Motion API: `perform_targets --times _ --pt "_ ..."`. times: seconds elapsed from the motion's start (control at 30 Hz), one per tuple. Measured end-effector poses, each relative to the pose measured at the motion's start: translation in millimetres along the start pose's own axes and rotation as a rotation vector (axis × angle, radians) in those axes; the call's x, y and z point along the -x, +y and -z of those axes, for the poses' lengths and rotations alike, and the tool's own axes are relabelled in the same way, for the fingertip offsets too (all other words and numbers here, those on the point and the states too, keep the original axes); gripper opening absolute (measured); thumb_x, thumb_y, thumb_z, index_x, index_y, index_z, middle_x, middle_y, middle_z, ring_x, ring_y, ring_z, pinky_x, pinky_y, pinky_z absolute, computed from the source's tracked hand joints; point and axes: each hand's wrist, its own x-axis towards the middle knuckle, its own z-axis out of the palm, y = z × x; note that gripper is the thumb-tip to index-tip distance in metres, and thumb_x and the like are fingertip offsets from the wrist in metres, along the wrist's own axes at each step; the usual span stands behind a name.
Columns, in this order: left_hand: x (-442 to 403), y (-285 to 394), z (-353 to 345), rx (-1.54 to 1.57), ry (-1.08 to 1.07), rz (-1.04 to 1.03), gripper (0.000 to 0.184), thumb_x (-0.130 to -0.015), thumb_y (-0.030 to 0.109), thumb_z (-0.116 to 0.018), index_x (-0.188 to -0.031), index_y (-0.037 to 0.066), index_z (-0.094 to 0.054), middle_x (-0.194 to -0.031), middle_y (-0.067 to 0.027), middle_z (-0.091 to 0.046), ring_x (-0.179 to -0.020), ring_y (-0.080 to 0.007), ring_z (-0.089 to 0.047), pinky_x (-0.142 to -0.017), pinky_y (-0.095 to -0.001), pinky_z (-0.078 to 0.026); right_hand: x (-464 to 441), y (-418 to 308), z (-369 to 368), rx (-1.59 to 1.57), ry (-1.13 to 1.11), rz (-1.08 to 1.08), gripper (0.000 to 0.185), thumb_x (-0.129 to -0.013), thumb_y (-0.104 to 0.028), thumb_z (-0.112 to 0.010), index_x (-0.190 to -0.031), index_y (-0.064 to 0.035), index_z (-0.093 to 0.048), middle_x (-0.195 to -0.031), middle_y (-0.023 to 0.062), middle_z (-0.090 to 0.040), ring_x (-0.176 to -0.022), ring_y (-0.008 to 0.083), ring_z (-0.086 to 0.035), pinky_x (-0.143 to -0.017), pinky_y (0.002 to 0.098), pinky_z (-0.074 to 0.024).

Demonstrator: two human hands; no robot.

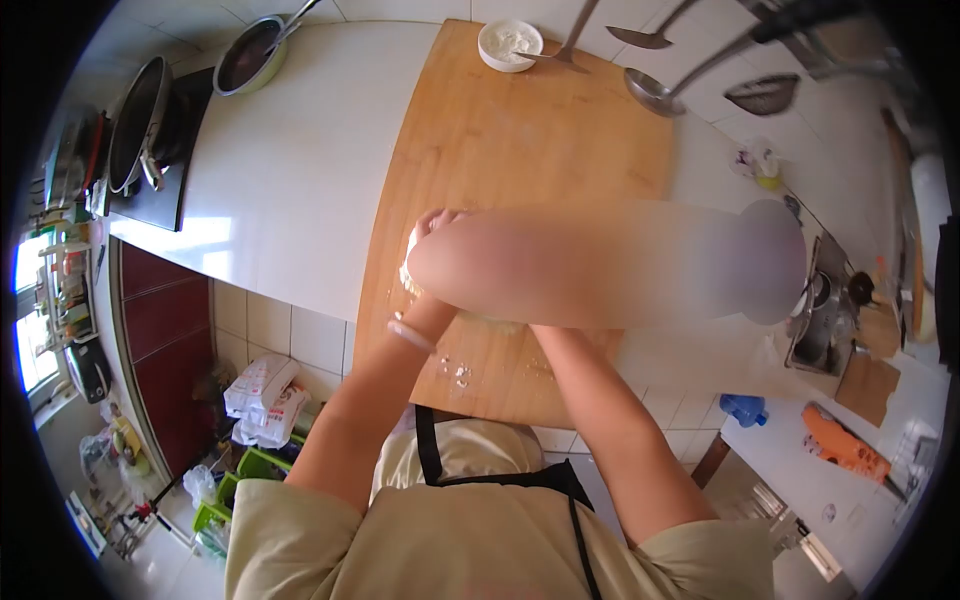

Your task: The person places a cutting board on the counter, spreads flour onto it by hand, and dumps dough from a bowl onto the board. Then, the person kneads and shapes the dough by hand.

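Note:
Both my forearms reach over a wooden board [530, 130]. A wide blurred patch covers most of my hands and whatever lies between them. Of my left hand [437, 221], only some bent fingers show at the patch's upper left edge. Right beside them, a strip of white, doughy-looking material [407, 272] peeks out. My left wrist wears a pale bangle [411, 334]. My right hand is hidden entirely; its forearm goes under the blur. White crumbs [461, 373] are scattered on the board near its front edge.
A white bowl of flour-like powder [510, 46] stands at the board's far edge. Ladles and a strainer [762, 94] hang at upper right. At left are a pan [138, 125] on a stove and a pot [250, 57]. An orange-covered knife [845, 442] lies on the right counter.

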Motion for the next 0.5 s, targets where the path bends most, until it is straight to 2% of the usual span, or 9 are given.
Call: perform_targets --times 0.03,0.13,0.2,0.23,0.3,0.33,0.37,0.43,0.5 --pt "-3 1 0 0.003 0.022 -0.015 0.027 -0.084 0.026 -0.049 -0.095 0.011 -0.068 -0.1 -0.0064 -0.069 -0.098 -0.024 -0.062 -0.096 -0.0437 -0.036 -4 -2 2 0.007 0.02 0.016 0.028 -0.091 -0.022 -0.049 -0.104 -0.0049 -0.066 -0.103 0.0163 -0.066 -0.096 0.0355 -0.06 -0.088 0.046 -0.0456" --pt "-9 9 15 0.046 0.009 0.036 0.027 -0.087 0.029 -0.05 -0.093 0.013 -0.07 -0.097 -0.0076 -0.07 -0.094 -0.0267 -0.062 -0.094 -0.0433 -0.038 -2 -12 2 -0.001 -0.028 -0.062 0.02 -0.09 -0.022 -0.054 -0.086 -0.0062 -0.065 -0.094 0.0155 -0.065 -0.09 0.0345 -0.058 -0.08 0.0448 -0.046" --pt "-18 26 50 -0.133 -0.532 0.279 0.03 -0.09 0.032 -0.048 -0.09 0.015 -0.073 -0.098 -0.0065 -0.07 -0.098 -0.0268 -0.062 -0.094 -0.0443 -0.039 10 -30 22 -0.047 -0.083 -0.026 0.019 -0.091 -0.022 -0.053 -0.087 -0.0069 -0.064 -0.096 0.0146 -0.065 -0.091 0.0342 -0.058 -0.08 0.0452 -0.0456" --pt "-9 24 52 -0.135 -0.517 0.283 0.03 -0.09 0.032 -0.048 -0.09 0.015 -0.073 -0.098 -0.0065 -0.07 -0.098 -0.0268 -0.062 -0.094 -0.0443 -0.039 18 -39 32 -0.082 -0.143 -0.017 0.018 -0.091 -0.022 -0.053 -0.089 -0.0076 -0.064 -0.098 0.0138 -0.065 -0.092 0.0338 -0.058 -0.081 0.0455 -0.0451" --pt "25 23 47 -0.239 -0.328 0.057 0.032 -0.091 0.032 -0.046 -0.092 0.015 -0.073 -0.1 -0.0054 -0.071 -0.102 -0.0264 -0.06 -0.094 -0.0451 -0.039 38 -62 37 0.0 -0.128 -0.055 0.02 -0.092 -0.024 -0.053 -0.095 -0.0076 -0.064 -0.103 0.0141 -0.064 -0.097 0.034 -0.057 -0.085 0.0462 -0.0444" --pt "38 24 59 -0.223 -0.491 0.086 0.03 -0.091 0.032 -0.046 -0.094 0.016 -0.072 -0.105 -0.0067 -0.07 -0.109 -0.0254 -0.058 -0.097 -0.045 -0.038 48 -72 36 0.082 -0.11 -0.101 0.023 -0.092 -0.025 -0.052 -0.1 -0.0075 -0.064 -0.108 0.0144 -0.064 -0.101 0.0341 -0.057 -0.089 0.0469 -0.0437" --pt "65 8 43 -0.103 -0.209 0.026 0.029 -0.09 0.03 -0.048 -0.099 0.016 -0.071 -0.11 -0.0089 -0.07 -0.114 -0.0254 -0.058 -0.103 -0.0455 -0.036 56 -80 35 0.075 -0.111 -0.09 0.023 -0.092 -0.025 -0.052 -0.1 -0.0075 -0.064 -0.108 0.0144 -0.064 -0.101 0.0341 -0.057 -0.089 0.0469 -0.0437" --pt "99 8 59 -0.022 -0.115 0.099 0.032 -0.091 0.029 -0.047 -0.107 0.013 -0.069 -0.12 -0.0108 -0.066 -0.12 -0.0277 -0.055 -0.108 -0.0469 -0.032 76 -93 34 0.162 -0.053 0.167 0.032 -0.091 -0.027 -0.054 -0.115 -0.0066 -0.062 -0.12 0.0162 -0.062 -0.111 0.0353 -0.056 -0.095 0.0504 -0.0409" --pt "138 -1 62 0.012 -0.016 0.084 0.036 -0.092 0.029 -0.045 -0.113 0.01 -0.067 -0.124 -0.012 -0.063 -0.123 -0.0302 -0.053 -0.11 -0.0479 -0.031 92 -109 41 0.165 -0.125 0.228 0.036 -0.091 -0.028 -0.054 -0.118 -0.0057 -0.062 -0.123 0.0172 -0.06 -0.114 0.0354 -0.054 -0.097 0.0515 -0.0401"
